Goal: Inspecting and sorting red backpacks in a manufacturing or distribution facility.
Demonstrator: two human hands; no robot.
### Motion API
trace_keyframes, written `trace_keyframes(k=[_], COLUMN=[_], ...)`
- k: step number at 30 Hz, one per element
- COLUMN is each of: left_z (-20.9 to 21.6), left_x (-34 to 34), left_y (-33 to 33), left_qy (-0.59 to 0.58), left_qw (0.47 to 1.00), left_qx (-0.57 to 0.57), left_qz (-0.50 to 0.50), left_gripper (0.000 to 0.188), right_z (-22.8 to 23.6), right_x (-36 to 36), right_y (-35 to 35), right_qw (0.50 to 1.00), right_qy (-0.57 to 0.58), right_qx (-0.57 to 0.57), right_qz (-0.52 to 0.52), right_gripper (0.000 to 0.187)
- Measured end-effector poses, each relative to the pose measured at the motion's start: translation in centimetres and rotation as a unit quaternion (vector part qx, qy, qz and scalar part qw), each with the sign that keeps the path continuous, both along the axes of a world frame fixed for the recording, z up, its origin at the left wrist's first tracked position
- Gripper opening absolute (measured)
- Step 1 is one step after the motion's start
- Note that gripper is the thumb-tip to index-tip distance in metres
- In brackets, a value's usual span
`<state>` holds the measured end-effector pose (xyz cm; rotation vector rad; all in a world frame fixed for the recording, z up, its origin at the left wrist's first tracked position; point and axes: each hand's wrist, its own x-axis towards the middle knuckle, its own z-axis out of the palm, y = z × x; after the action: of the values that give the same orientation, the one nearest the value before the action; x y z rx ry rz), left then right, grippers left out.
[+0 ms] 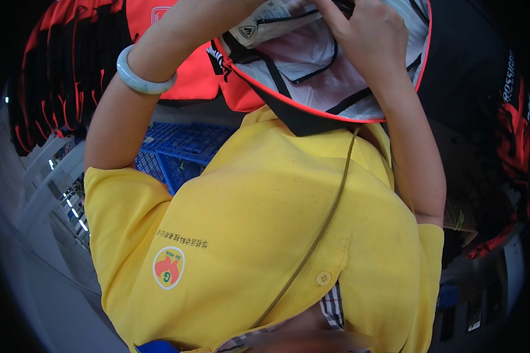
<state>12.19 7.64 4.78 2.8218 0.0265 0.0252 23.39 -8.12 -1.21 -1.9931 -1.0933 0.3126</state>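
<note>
An open black bag with a bright red zipper edge lies against my front, its pale, shiny lining showing. Black binding strips cross the inside, and one frames a pocket flap. My right hand reaches over the lining at the top, fingers bent in around something dark at the picture's edge that I cannot make out. A white label sits inside the bag, left of that hand. My left forearm, wearing a pale bangle, runs up past the top edge, so the left hand is out of sight.
Red and black bags hang or stand in a row at the far left. Another red bag piece lies under my left forearm. Below it stands a blue plastic crate. More black and red bags are at the right.
</note>
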Motion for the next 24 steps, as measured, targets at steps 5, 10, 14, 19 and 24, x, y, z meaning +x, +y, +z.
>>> trace_keyframes(k=[5,10,14,19,24], left_z=[-1.3,-1.2,-1.4,-1.2,-1.2], left_x=[0.2,0.4,0.7,0.5,0.3], left_y=[0.5,0.4,0.5,0.4,0.4], left_qy=[-0.003,0.007,0.016,0.005,0.010], left_qw=[1.000,1.000,0.999,1.000,1.000], left_qx=[0.021,0.030,0.032,0.022,0.010], left_qz=[-0.011,0.000,0.001,0.007,0.025], left_gripper=[0.009,0.008,0.008,0.009,0.009], right_z=[-0.2,0.0,0.3,0.5,0.7], right_x=[0.2,0.3,0.4,0.6,0.6], right_y=[0.0,0.3,0.4,1.0,1.3], right_qw=[1.000,1.000,0.999,0.994,0.993], right_qy=[-0.006,-0.019,-0.046,-0.092,-0.102], right_qx=[-0.013,-0.015,-0.022,-0.048,-0.051], right_qz=[0.000,0.009,0.016,0.023,0.033], right_gripper=[0.025,0.025,0.026,0.027,0.027])
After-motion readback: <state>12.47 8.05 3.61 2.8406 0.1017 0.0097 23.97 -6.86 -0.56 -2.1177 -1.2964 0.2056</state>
